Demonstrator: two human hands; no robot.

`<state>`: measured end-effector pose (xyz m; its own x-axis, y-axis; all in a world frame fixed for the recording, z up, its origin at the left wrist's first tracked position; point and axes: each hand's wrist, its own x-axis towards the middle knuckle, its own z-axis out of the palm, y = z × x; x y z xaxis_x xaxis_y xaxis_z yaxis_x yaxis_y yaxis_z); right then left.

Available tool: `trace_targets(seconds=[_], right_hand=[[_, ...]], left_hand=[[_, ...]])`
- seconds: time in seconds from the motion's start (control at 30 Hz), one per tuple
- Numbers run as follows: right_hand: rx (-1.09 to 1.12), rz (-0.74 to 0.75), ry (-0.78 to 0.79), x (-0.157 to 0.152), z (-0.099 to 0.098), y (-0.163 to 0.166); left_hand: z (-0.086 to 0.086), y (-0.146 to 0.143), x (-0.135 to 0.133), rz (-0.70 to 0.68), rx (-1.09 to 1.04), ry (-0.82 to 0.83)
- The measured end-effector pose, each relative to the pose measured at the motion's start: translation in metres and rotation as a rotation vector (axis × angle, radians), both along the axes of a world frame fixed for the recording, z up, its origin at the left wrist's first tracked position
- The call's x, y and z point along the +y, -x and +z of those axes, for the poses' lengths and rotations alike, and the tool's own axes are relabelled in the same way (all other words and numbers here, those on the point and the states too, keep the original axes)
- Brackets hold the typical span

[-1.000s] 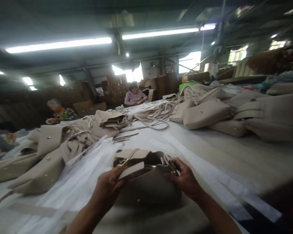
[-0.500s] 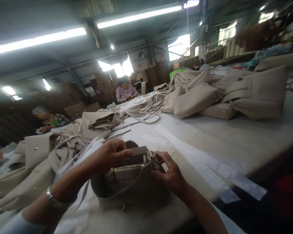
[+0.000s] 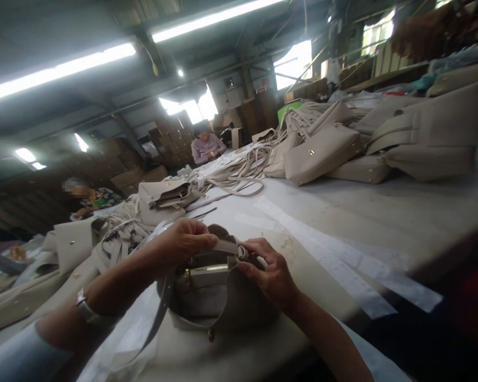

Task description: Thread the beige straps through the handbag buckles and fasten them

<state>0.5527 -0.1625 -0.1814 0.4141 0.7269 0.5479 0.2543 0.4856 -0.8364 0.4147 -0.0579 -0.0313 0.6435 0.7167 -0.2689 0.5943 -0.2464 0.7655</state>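
Note:
A beige handbag [image 3: 245,310] stands on the table in front of me, its mouth gaping toward me. Inside it a compartment with a gold zipper [image 3: 217,268] shows. My left hand [image 3: 191,237] pinches a beige strap [image 3: 227,246] between thumb and fingers above the bag's far rim. My right hand [image 3: 269,270] is closed on the bag's right side, where the strap meets its edge; what lies under the fingertips is partly hidden. Another strap length [image 3: 157,318] hangs down on the left. A small gold clasp [image 3: 211,334] sits on the near panel.
More beige handbags [image 3: 322,154] are piled at the back right, others [image 3: 74,244] at the left. Loose straps [image 3: 247,170] lie in heaps along the middle. White paper strips [image 3: 342,265] cross the table [image 3: 414,212]. Two people [image 3: 207,146] sit at its far side.
My right hand has shifted slightly left and up along the bag's side. The bag's mouth is more open toward me, and the strap length at left shows more. The view has shifted slightly.

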Motion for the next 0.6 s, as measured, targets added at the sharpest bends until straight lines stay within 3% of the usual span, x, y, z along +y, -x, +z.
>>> trace_targets(seconds=[0.3,0.6], right_hand=[[-0.023,-0.02,0.001,0.0005,-0.0006,0.002],[-0.065,-0.037,-0.028,-0.0019,0.0026,0.0023]], left_hand=[[-0.0041,-0.0014,-0.0044,-0.007,0.028,-0.101],[-0.0072,0.0033,0.0019,-0.179,0.133,-0.155]])
